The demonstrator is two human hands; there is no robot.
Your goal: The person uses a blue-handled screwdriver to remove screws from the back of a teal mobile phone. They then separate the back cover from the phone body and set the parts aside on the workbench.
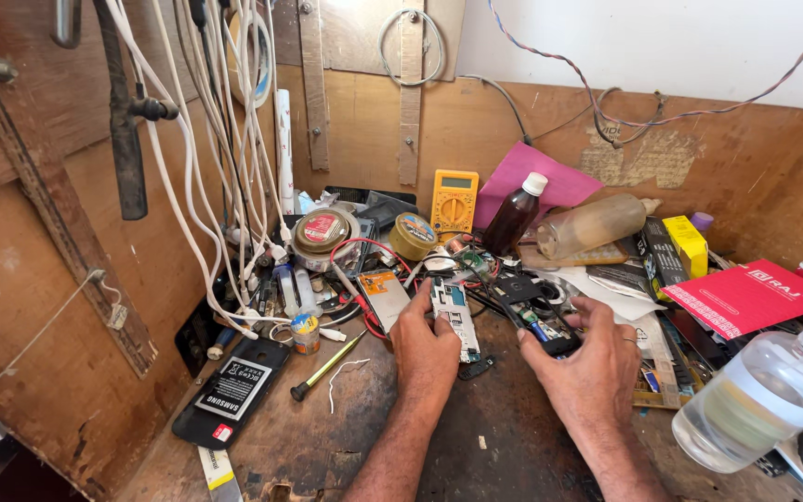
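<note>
Wooden and badly cluttered, the table [504, 437] fills my head view, and on it I see my left hand [427, 349] resting open, fingertips touching an opened phone body [454, 316] that lies flat at the middle with its white inner frame and circuitry exposed. My right hand [587, 358] is clamped around a small black phone part [543, 327] just right of that body — thumb and fingers curled on it, lifted slightly off the table. Near my left hand lie a green-handled screwdriver [327, 367] and a black phone battery [234, 390]; a yellow multimeter [454, 202] and a brown bottle [515, 216] stand behind — a clear plastic bottle [764, 395] lies far right.
</note>
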